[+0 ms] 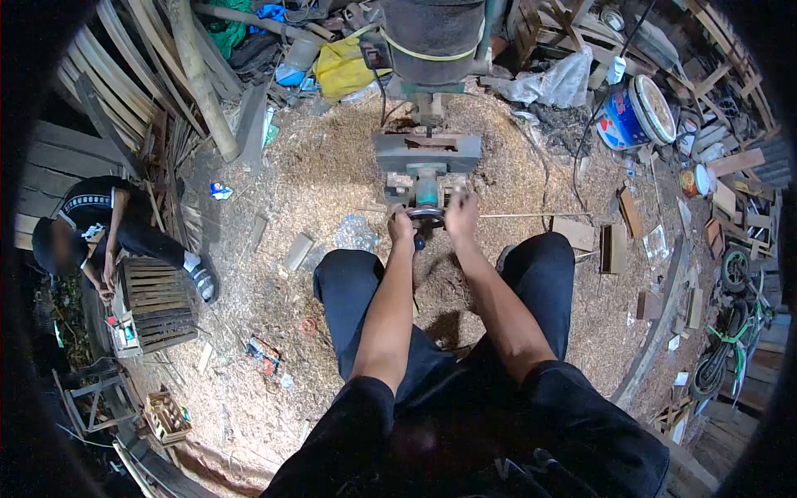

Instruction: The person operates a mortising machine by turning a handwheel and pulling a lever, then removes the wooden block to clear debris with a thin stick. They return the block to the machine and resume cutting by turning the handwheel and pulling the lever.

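Observation:
Both my arms reach forward between my knees to a machine with a wide grey metal table (428,153) and a green body (426,189). A dark handwheel (427,217) sits at its near side. My left hand (402,227) has its fingers closed at the left side of the wheel's rim. On the right, my right hand (461,215) is at the wheel's other side, its fingers smeared by motion. A dark knob (419,243) hangs below the wheel. Above the table stands a large dark cylinder (433,33) with a yellowish band.
Another person (91,216) sits at the left by a slatted wooden crate (158,303). Sawdust covers the floor, with wood blocks (613,249) at the right. A paint bucket (624,118) and a yellow sack (342,70) lie farther back; a bicycle (721,349) is far right.

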`<move>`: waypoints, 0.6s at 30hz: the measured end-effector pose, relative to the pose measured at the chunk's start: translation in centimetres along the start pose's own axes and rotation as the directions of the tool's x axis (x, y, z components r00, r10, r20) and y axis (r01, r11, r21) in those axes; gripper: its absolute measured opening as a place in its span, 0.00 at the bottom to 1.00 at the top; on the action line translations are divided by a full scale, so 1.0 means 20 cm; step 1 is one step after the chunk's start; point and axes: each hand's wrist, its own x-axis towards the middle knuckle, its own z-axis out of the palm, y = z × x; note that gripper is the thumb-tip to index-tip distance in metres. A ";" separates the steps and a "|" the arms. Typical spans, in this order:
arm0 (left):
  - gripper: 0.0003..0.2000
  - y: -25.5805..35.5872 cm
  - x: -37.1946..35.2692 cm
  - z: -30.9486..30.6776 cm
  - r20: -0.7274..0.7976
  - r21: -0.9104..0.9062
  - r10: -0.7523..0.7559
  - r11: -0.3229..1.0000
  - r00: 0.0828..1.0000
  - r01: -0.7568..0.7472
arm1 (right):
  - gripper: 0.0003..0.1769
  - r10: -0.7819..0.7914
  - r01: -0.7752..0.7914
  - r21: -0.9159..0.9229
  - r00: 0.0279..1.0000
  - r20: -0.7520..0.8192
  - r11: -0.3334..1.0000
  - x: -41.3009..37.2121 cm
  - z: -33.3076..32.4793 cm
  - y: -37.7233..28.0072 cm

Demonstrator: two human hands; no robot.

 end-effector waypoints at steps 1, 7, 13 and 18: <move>0.24 0.00 -0.01 0.01 0.001 0.029 0.010 1.000 1.000 -0.010 | 0.28 -0.323 0.327 0.042 0.943 -0.080 0.944 0.05 0.08 0.06; 0.22 0.10 -0.10 -0.05 0.027 0.135 0.004 0.991 1.000 -0.008 | 0.30 -0.245 0.246 -0.086 0.969 0.014 0.965 -0.08 0.13 0.32; 0.22 0.05 -0.03 -0.04 0.037 0.079 0.008 0.997 0.999 -0.011 | 0.31 0.197 -0.168 -0.244 0.975 0.100 0.955 -0.07 -0.06 0.21; 0.28 -0.08 0.15 -0.07 0.163 0.172 -0.059 0.985 0.985 0.031 | 0.28 -0.326 0.316 -0.115 0.943 -0.075 0.942 -0.11 0.08 -0.10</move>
